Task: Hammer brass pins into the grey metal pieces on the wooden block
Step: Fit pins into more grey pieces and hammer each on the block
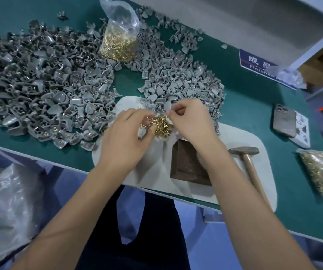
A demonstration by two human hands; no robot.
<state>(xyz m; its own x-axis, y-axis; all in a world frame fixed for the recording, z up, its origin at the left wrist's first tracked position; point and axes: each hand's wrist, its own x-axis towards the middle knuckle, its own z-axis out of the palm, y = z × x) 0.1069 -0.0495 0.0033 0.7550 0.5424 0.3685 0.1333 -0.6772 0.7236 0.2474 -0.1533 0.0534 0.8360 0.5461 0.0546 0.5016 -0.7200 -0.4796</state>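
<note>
A small heap of brass pins [157, 125] lies on a pale grey mat [232, 137]. My left hand [126, 136] hovers over the heap's left side with its fingers curled down into the pins. My right hand [190, 119] is at the heap's right edge, thumb and forefinger pinched together on something small that I cannot make out. The dark wooden block [186, 165] sits on the mat just below my right wrist, with nothing on it. A wooden-handled hammer [249, 158] lies to the block's right.
Large piles of grey metal pieces cover the green table at left [39, 90] and behind the hands [184, 82]. An open bag of pins [119, 39] stands at the back, and another bag [320, 174] lies at right. A phone [284, 120] lies beside a blue sign [262, 65].
</note>
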